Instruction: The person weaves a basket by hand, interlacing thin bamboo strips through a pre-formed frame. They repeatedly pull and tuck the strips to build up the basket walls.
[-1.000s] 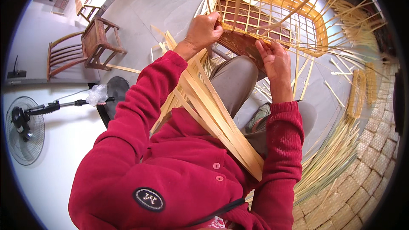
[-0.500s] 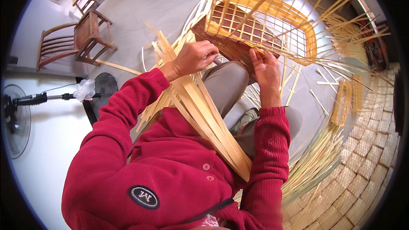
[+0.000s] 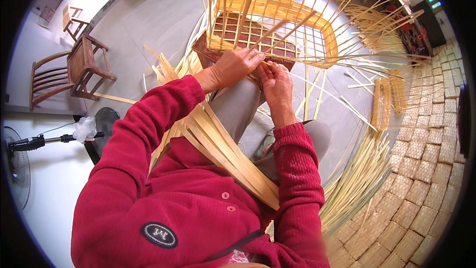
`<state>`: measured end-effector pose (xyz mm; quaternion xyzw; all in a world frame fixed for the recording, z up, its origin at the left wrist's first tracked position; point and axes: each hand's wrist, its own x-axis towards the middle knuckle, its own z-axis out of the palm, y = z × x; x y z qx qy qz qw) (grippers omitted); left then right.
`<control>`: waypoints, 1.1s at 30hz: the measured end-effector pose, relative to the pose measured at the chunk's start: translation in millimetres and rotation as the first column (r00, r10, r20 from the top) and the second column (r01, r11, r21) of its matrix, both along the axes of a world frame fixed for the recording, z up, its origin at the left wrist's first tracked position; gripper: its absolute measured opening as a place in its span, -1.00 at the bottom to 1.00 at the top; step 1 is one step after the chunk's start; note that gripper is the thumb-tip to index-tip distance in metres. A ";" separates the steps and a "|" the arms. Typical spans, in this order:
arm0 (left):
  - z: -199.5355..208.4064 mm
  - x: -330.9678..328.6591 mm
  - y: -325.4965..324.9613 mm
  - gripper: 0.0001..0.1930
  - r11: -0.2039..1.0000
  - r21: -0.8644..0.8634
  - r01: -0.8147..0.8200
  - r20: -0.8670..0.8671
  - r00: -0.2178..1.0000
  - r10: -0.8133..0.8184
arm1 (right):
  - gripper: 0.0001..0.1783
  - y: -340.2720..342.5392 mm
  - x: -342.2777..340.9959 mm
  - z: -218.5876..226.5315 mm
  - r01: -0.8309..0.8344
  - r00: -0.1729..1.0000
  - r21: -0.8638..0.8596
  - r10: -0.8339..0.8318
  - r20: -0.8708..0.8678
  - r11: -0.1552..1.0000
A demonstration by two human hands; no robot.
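Both hands are right at the near edge of the half-woven bamboo basket (image 3: 267, 30), which sits on a dark wooden board (image 3: 203, 49) just past the person's knees, its upright splints fanning out and its open lattice base in plain sight. The left hand (image 3: 238, 64) lies knuckles-up on the basket's near rim, fingers curled down over the weave and pinching a thin strip there; how firmly it grips I cannot tell. The right hand (image 3: 277, 87) sits just beside it, nearly touching, fingers bent and closed around a narrow splint at the same edge. A bundle of flat bamboo strips (image 3: 223, 149) runs slantwise across the lap, tucked under the left arm against the red cardigan (image 3: 198, 208). More loose strips (image 3: 357, 183) lie heaped on the grey floor to the right, and next to them stacks of finished woven mats (image 3: 426, 168) line the edge of view. A wooden chair (image 3: 74, 69) stands well apart on the left, with a standing fan (image 3: 20, 154) near it.
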<state>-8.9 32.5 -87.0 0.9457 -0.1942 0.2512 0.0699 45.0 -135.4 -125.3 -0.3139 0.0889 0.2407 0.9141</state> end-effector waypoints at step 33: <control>21.9 31.8 11.3 -0.88 0.700 -0.711 0.067 -0.228 0.920 -0.319 | -0.94 11.4 -10.5 17.1 0.417 0.741 -0.295 -0.133 0.658 0.860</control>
